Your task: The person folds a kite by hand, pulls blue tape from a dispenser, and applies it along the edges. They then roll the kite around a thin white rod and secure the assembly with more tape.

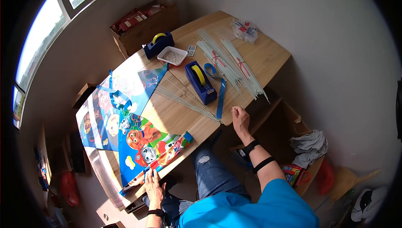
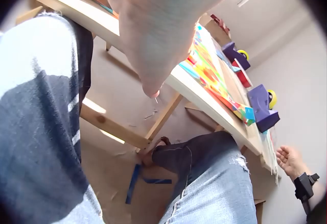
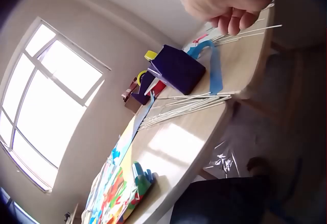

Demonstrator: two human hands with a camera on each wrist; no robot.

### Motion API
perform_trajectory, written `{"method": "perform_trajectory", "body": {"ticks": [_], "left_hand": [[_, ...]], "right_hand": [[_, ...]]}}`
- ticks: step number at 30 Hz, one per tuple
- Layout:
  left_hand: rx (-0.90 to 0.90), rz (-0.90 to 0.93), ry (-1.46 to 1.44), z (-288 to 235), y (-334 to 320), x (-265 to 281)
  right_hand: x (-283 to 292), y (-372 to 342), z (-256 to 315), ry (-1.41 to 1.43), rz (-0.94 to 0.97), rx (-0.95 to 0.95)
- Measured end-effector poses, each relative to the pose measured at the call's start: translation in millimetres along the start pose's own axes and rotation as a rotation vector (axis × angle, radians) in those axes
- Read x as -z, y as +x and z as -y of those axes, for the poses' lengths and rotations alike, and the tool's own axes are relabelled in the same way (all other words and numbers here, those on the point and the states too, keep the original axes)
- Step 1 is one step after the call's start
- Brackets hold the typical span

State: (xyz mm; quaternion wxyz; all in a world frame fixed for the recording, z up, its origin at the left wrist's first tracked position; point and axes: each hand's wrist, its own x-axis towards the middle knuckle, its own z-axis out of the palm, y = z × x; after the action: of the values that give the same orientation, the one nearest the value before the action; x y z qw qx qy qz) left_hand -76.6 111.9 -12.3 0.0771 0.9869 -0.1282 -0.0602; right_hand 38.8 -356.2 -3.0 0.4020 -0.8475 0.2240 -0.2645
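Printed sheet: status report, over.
Sheet on table, left hand at its near edge. Right hand by loose sticks. Near dispenser apart from sheet, likely not in the way.

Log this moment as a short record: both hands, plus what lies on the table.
left hand: fingers extended, at the near edge of the printed sheet
right hand: fingers curled, near the table edge; whether it holds anything is unclear
tied sticks: two bundles, red ties
loose sticks: between sheet and nearer dispenser
farther dispenser: beside white tray
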Motion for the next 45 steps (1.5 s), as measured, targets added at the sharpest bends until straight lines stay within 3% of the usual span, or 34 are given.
{"method": "perform_trajectory", "body": {"ticks": [7, 13, 18, 24, 27, 37, 40, 44, 45], "left_hand": [[-0.008, 0.047, 0.005, 2, 0, 7], [-0.034, 0.074, 0.022, 8, -1, 3], [-0.016, 0.142, 0.01, 7, 2, 9], [-0.02, 0.145, 0.026, 6, 2, 7], [-0.017, 0.132, 0.038, 10, 1, 5], [-0.028, 0.107, 0.046, 5, 2, 8], [-0.059, 0.098, 0.06, 6, 4, 9], [-0.032, 0.059, 0.057, -3, 4, 16], [-0.03, 0.038, 0.041, -5, 4, 19]], "right_hand": [[15, 66, -58, -0.271, -0.126, -0.084], [12, 110, -84, -0.445, -0.21, -0.009], [9, 131, -102, -0.727, -0.083, -0.026], [15, 143, -100, -0.793, 0.014, 0.054], [18, 149, -93, -0.659, -0.036, -0.101], [51, 135, -92, -0.498, -0.047, -0.023], [52, 136, -80, -0.434, -0.127, 0.084], [46, 104, -28, -0.257, 0.018, 0.418], [42, 84, -1, -0.168, 0.086, 0.38]]}}
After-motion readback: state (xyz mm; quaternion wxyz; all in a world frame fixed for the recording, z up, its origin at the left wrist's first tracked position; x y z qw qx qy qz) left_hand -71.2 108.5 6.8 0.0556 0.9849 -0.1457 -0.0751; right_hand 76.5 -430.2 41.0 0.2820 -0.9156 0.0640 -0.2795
